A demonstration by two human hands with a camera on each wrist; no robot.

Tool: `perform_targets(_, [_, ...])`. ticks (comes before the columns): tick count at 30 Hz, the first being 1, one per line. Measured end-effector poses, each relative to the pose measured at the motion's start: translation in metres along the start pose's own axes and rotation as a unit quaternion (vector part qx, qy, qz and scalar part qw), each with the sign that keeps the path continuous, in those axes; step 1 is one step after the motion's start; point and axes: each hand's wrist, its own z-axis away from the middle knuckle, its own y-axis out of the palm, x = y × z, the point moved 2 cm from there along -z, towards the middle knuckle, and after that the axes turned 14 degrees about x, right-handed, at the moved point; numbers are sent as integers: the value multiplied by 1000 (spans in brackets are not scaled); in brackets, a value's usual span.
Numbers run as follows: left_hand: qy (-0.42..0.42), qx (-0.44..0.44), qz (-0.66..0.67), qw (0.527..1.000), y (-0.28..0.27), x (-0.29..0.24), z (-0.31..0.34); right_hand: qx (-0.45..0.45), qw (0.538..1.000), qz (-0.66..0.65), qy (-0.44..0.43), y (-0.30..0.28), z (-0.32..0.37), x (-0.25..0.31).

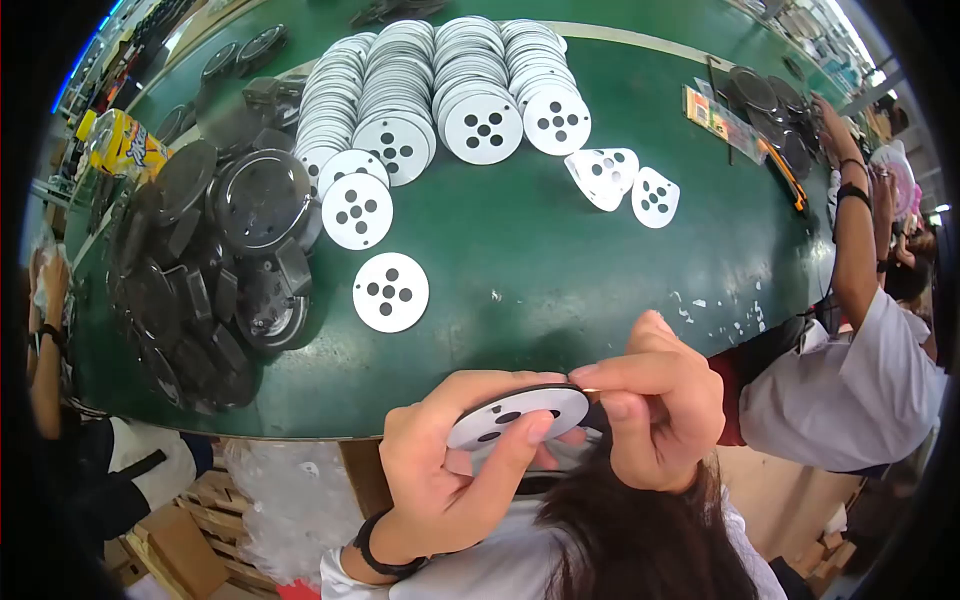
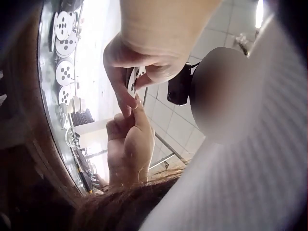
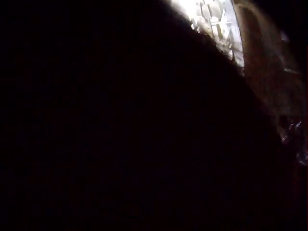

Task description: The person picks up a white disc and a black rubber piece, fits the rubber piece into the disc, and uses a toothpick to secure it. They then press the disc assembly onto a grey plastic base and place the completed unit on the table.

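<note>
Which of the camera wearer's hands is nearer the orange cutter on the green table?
The right hand. It is at the rim of the white disc, left of and nearer the person than the orange cutter; the left hand, gripping that disc, is farther left.

A white top (image 2: pixel 240 178) (the fabric ribbed) is worn with a black left wristband (image 1: pixel 392 570).
</note>
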Motion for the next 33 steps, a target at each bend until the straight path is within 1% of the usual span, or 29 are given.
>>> perform_targets(2, [-15, -6, -4, 1000, -2, 1, 1, 31, 999, 20, -19, 1, -2, -1])
perform_targets(3, [-17, -7, -3, 1000, -3, 3, 2, 32, 999, 19, -17, 1, -1, -2])
perform_targets(5, [-4, 5, -60, 998, -4, 4, 3, 57, 996, 61, -10, 1, -1, -3])
perform_targets(6, [-4, 5, -59, 998, -5, 5, 3, 58, 996, 62, -9, 2, -1, -4])
perform_targets(8, [24, -6, -130, 991, -7, 6, 3, 67, 996, 65, -15, 2, -2, -5])
perform_targets(9, [24, -6, -129, 991, -7, 7, 2, 68, 995, 66, -14, 2, -2, -4])
perform_targets(11, [16, -32, -42, 998, -6, 9, 1, 42, 999, 31, -4, 1, -2, -4])
perform_targets(15, [2, -38, -37, 999, -8, 8, 1, 64, 996, 65, -14, 3, -4, -3])
perform_targets(17, [20, -27, -85, 996, -9, 7, 0, 72, 995, 72, -17, 3, -6, -4])
perform_targets(18, [20, -28, -85, 996, -10, 7, 0, 72, 995, 72, -17, 3, -6, -4])
perform_targets(20, [41, -23, -160, 986, -10, 5, -1, 74, 994, 76, -17, 3, -7, -3])
perform_targets(21, [40, -24, -159, 986, -12, 4, -1, 75, 994, 76, -16, 2, -8, -3])
perform_targets(23, [15, 11, -202, 979, -15, 3, -1, 117, 990, 82, -18, -1, -10, -4])
perform_targets(26, [18, 23, -214, 976, -17, 2, -3, 149, 986, 77, -21, -4, -11, -5])
perform_targets(27, [18, 23, -213, 977, -18, -1, -5, 149, 986, 77, -21, -3, -11, -5])
perform_targets(29, [3, 87, -271, 959, -19, -9, -8, 138, 989, 49, -21, -3, -12, -4])
perform_targets(33, [-10, 86, -285, 955, -20, -14, -9, 158, 987, 10, -36, -3, -12, -5])
